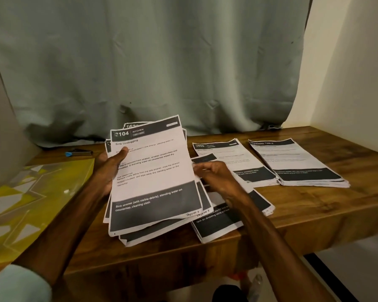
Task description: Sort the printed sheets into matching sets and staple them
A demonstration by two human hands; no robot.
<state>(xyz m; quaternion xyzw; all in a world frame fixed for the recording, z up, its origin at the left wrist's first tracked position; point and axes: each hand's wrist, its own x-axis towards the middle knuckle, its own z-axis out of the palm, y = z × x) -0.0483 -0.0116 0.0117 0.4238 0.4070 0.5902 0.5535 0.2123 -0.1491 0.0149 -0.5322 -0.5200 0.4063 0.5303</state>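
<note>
Wood-grain table (314,205) carried a sorting job that looked roughly half done. Nearest the person, just below the right hand (214,173), a loose pile of sheets (218,223) overhung the table's front edge. The left hand (111,168) gripped an unsorted bundle (153,175) from its left side, thumb pressed on the top page (headed "2104 Kitchen, Sink Unclogging"), the bundle tilted up toward the camera. The right hand sat at the bundle's right edge with fingers curled; whether it pinched a sheet could not be told through the blur. Beyond the right hand lay two squared-off stacks close together: the kitchen stack (227,153) and, farther to the right, the dressing-table stack (297,162). Beyond the left hand rested a small dark tool with a blue tip (79,152), probably the stapler, with neither hand on it. By this evidence three piles were started, a thick bundle was left to deal out, and no stapled set was visible.
</note>
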